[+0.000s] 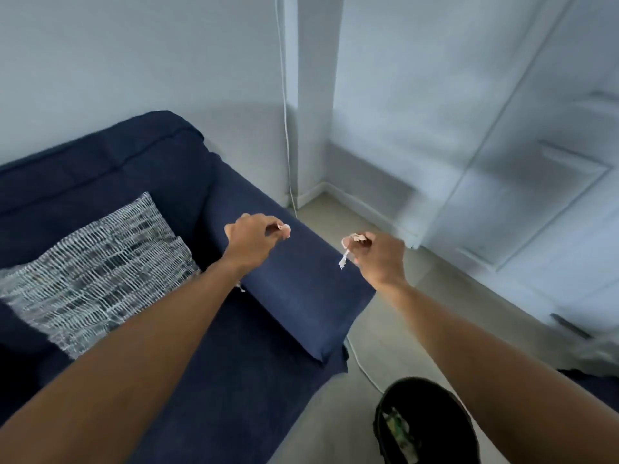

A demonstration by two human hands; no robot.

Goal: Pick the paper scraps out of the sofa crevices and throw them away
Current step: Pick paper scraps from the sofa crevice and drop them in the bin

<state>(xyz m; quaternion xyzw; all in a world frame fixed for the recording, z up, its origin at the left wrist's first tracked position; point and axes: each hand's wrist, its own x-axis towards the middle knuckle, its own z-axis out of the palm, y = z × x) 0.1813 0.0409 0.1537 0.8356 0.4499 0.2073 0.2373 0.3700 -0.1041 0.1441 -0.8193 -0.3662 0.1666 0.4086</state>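
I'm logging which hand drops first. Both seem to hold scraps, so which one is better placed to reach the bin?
Probably the right hand. It pinches a paper scrap over the floor, on the black bin's side. The left hand holds its scrap above the sofa armrest, farther from the bin.

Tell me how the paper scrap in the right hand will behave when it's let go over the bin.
The paper scrap dangles limp from the right hand, so it is probably floppy and very light. It may flutter off course rather than drop straight. The black bin sits well below, so lowering the hand first seems wiser.
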